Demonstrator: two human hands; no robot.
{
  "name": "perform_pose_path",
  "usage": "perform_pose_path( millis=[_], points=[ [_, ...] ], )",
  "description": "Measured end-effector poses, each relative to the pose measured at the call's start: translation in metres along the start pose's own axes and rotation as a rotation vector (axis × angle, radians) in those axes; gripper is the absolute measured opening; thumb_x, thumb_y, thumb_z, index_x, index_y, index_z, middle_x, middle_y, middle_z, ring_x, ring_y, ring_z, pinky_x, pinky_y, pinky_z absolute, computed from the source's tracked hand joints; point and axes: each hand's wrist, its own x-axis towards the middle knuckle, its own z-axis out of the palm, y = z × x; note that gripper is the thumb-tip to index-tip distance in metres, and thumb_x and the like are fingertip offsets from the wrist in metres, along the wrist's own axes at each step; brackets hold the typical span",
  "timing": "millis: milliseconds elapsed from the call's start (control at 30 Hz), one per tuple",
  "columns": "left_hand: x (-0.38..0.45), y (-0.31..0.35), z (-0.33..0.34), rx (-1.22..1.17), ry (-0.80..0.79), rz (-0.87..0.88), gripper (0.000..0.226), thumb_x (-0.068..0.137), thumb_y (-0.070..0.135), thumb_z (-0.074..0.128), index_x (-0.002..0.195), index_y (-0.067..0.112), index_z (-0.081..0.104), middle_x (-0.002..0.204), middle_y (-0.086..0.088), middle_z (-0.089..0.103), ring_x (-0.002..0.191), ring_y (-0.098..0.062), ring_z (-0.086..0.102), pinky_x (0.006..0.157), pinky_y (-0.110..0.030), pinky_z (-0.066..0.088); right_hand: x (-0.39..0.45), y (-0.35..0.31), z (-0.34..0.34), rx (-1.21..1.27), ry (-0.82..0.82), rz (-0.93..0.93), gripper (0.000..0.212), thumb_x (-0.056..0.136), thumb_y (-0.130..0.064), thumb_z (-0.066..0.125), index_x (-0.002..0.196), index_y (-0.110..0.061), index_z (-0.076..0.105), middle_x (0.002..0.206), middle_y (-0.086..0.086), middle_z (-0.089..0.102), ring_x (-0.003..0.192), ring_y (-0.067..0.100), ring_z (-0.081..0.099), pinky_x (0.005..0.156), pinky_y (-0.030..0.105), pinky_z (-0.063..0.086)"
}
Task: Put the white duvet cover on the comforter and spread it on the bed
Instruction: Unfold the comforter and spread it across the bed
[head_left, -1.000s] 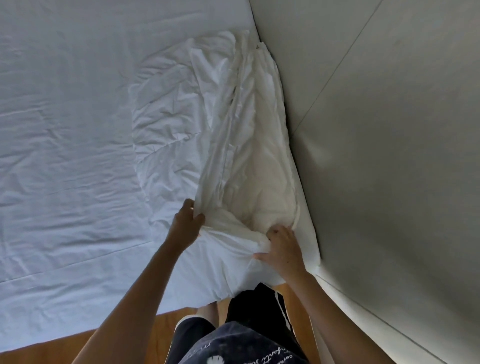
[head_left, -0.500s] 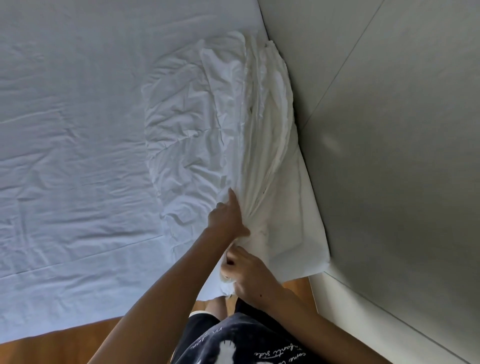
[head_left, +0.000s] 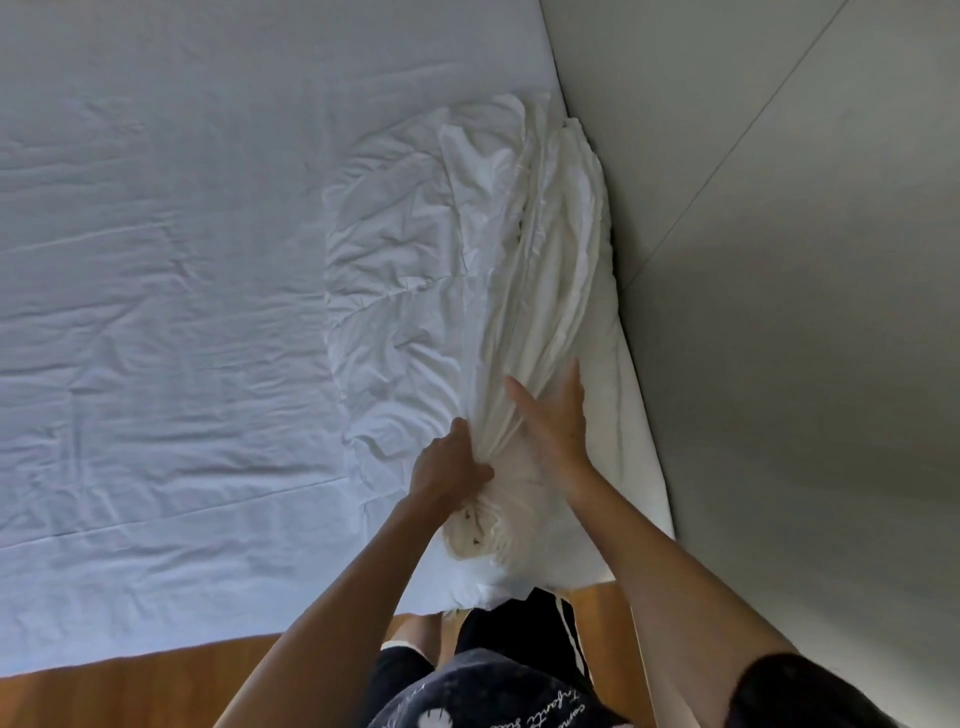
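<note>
Two hands work at the near right corner of the bed (head_left: 156, 260), where the cover (head_left: 405, 249) lies bunched and wrinkled on the sheet. The left hand (head_left: 447, 467) has its grip clamped on a gathered neck of the cover, fingers curled round the cloth. The right hand (head_left: 556, 421) lies flat on the bundle just beside it, fingers straight and apart, pressing the fabric. A cream comforter (head_left: 480, 535) shows as a rolled end below the left hand, at the bed's edge; the rest is hidden inside the cover's folds. A grey wall (head_left: 779, 260) runs along the bed's right side, touching the bundle and leaving no room there. Wood floor (head_left: 130, 691) shows below the bed, and the person's dark clothes (head_left: 493, 686) fill the bottom.
</note>
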Motion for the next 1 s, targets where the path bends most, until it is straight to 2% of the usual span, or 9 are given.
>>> perform_pose_path(
  millis=[167,267,333,467,600,700,800,867,1000],
  points=[
    [-0.014,-0.010,-0.011,-0.031,0.025,0.034,0.030,0.083,0.020,0.061,0.098,0.015,0.036,0.079,-0.001,0.055,0.071,-0.024,0.057,0.063,-0.032,0.044,0.039,-0.047,0.042,0.201,0.038,0.274,0.133,0.064,-0.064,0.077,0.153,-0.020,-0.011,0.151,0.010,0.035,0.133,0.029,0.043,0.109,0.044,0.037],
    [-0.021,-0.034,-0.026,-0.073,0.006,0.029,0.030,0.083,0.022,0.061,0.098,0.015,0.036,0.082,-0.003,0.056,0.074,-0.025,0.056,0.065,-0.032,0.045,0.041,-0.068,0.074,0.077,0.125,0.287,0.138,0.063,-0.061,0.080,0.152,-0.014,-0.015,0.149,0.015,0.035,0.132,0.031,0.043,0.107,0.044,0.039],
    [-0.026,-0.057,-0.041,-0.126,-0.020,0.029,0.030,0.082,0.023,0.061,0.099,0.015,0.038,0.083,-0.003,0.056,0.077,-0.025,0.055,0.066,-0.032,0.043,0.035,-0.077,0.101,-0.046,0.139,0.240,0.132,0.070,-0.050,0.079,0.152,-0.010,-0.016,0.147,0.016,0.039,0.131,0.032,0.045,0.105,0.041,0.039],
    [-0.037,-0.118,-0.083,-0.218,-0.065,0.061,0.031,0.080,0.021,0.060,0.103,0.013,0.042,0.085,-0.001,0.057,0.080,-0.025,0.056,0.066,-0.032,0.042,0.015,-0.096,0.163,-0.175,0.157,0.171,0.110,0.080,-0.031,0.073,0.153,-0.004,-0.006,0.142,0.016,0.045,0.127,0.031,0.049,0.099,0.034,0.043],
    [-0.050,-0.193,-0.137,-0.215,-0.088,0.110,0.034,0.080,0.022,0.063,0.106,0.012,0.044,0.082,0.000,0.054,0.080,-0.024,0.052,0.063,-0.032,0.037,-0.018,-0.115,0.227,-0.153,0.208,0.105,0.093,0.078,-0.027,0.074,0.150,-0.007,0.018,0.133,0.015,0.052,0.114,0.028,0.055,0.075,0.029,0.047],
    [-0.062,-0.245,-0.173,-0.205,-0.094,0.129,0.034,0.079,0.024,0.064,0.104,0.012,0.044,0.088,-0.004,0.059,0.079,-0.023,0.054,0.057,-0.030,0.037,-0.039,-0.127,0.268,-0.133,0.193,0.064,0.085,0.074,-0.028,0.076,0.143,-0.011,0.029,0.128,0.011,0.054,0.112,0.028,0.055,0.082,0.031,0.049],
    [-0.075,-0.284,-0.187,-0.174,-0.114,0.126,0.031,0.080,0.023,0.062,0.103,0.012,0.043,0.081,-0.001,0.055,0.075,-0.022,0.053,0.053,-0.027,0.036,-0.058,-0.123,0.299,-0.076,0.143,0.058,0.086,0.074,-0.027,0.076,0.145,-0.015,0.029,0.127,0.008,0.056,0.102,0.024,0.056,0.078,0.030,0.047],
    [-0.080,-0.299,-0.185,-0.160,-0.120,0.107,0.030,0.081,0.023,0.061,0.101,0.013,0.041,0.079,0.000,0.053,0.074,-0.022,0.052,0.053,-0.027,0.036,-0.065,-0.114,0.311,-0.048,0.112,0.057,0.092,0.073,-0.027,0.077,0.148,-0.017,0.025,0.131,0.006,0.055,0.106,0.024,0.057,0.080,0.032,0.049],
    [-0.079,-0.305,-0.178,-0.216,-0.108,0.052,0.033,0.080,0.024,0.060,0.106,0.013,0.044,0.093,-0.007,0.062,0.085,-0.028,0.059,0.068,-0.035,0.048,-0.063,-0.109,0.321,0.062,0.072,0.091,0.108,0.060,-0.034,0.080,0.151,-0.022,0.023,0.138,0.003,0.051,0.120,0.027,0.053,0.096,0.040,0.048]
  ],
)
